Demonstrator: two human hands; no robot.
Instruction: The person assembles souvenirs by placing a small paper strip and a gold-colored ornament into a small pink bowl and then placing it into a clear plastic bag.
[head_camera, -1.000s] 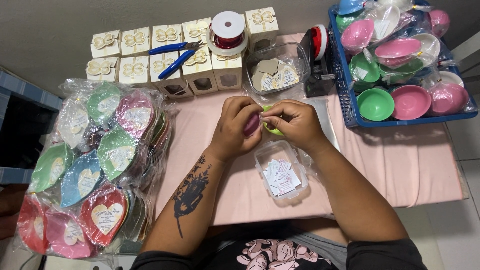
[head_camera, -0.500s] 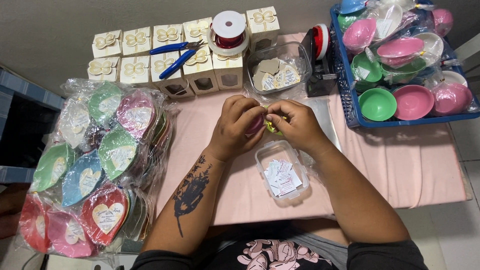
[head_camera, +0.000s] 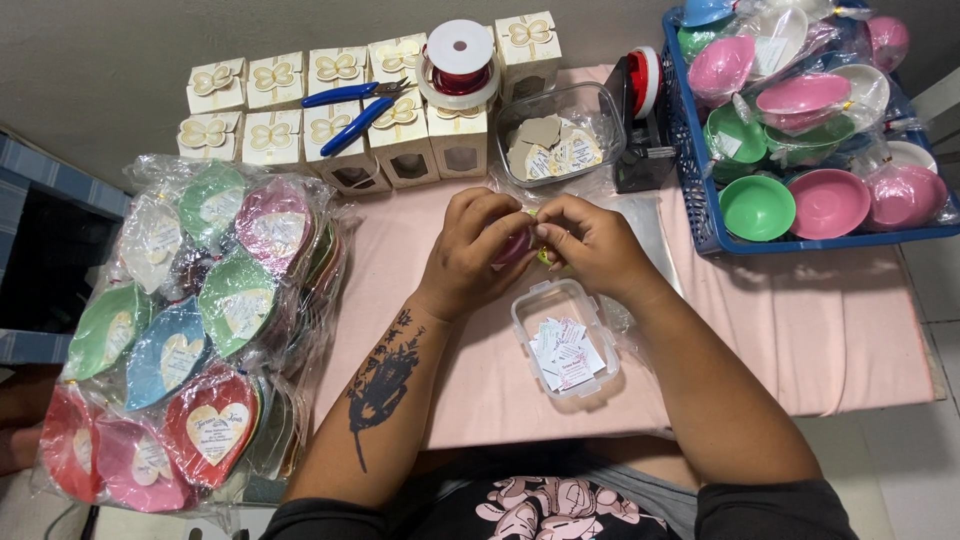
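Pink and yellow-green, a small piece (head_camera: 527, 250) sits pinched between both hands over the pink tablecloth (head_camera: 800, 330); too little shows to tell its long axis or heading. The left hand (head_camera: 478, 250) and right hand (head_camera: 590, 245) close on it, fingertips touching. Since a second ago, the hands have barely shifted. Just below lies a clear box of paper tags (head_camera: 565, 340).

Single head-worn view, looking steeply down from above, close over pink-covered table (head_camera: 800, 330), person's own forearms entering from bottom edge.
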